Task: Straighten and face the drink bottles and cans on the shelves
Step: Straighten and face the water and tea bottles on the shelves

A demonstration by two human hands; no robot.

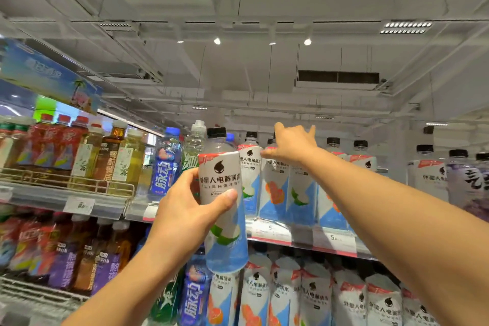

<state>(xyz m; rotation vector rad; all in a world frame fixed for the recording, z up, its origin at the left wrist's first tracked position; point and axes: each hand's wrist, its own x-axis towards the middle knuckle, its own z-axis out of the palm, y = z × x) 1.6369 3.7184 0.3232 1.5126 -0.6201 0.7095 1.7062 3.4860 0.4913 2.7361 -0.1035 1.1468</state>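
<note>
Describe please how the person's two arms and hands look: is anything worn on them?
Both forearms are bare up to the picture's edge; no sleeve shows. The left hand and the right hand wear no gloves. No watch, bracelet or ring can be seen on either.

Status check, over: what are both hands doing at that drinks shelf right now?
Left hand grips white-and-blue bottle, off the shelf. Right hand reaches among shelved bottles; its grip is unclear. Nothing blocking.

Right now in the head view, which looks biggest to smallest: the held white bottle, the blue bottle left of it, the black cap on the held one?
1. Held white bottle, though nearness inflates it.
2. Blue bottle.
3. Black cap.
</note>
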